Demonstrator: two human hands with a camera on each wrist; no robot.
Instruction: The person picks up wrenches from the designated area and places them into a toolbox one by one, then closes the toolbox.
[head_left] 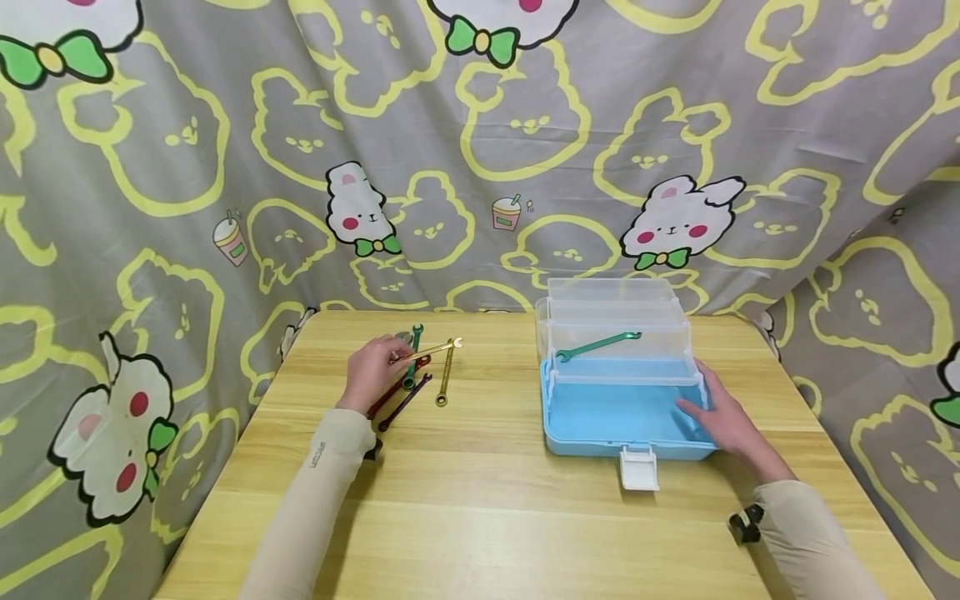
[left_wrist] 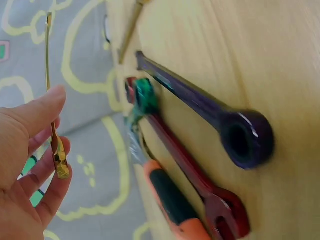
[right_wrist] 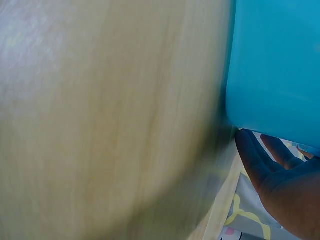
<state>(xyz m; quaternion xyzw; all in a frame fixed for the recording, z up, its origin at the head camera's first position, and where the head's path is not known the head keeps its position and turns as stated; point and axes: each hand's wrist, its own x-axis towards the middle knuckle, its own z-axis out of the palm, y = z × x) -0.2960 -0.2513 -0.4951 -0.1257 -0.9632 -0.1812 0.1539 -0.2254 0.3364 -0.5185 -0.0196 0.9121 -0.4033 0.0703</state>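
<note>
Sleeves (head_left: pixel 300 508) nearest. Left hand (head_left: pixel 371 372) pinches gold wrench (left_wrist: pixel 55 140) toward left edge of worktop (head_left: pixel 487 517): probably stiff, slick; best held mid-shaft. Right hand (head_left: pixel 726 412) clamps box rim (head_left: pixel 592 443).

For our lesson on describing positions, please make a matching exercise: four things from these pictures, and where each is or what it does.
1. left hand
2. right hand
3. purple wrench
4. white latch

A. at the front of the blue box
B. lying on the table
C. holding a gold wrench
D. touching the box's side

Pairs: 1-C, 2-D, 3-B, 4-A
</note>
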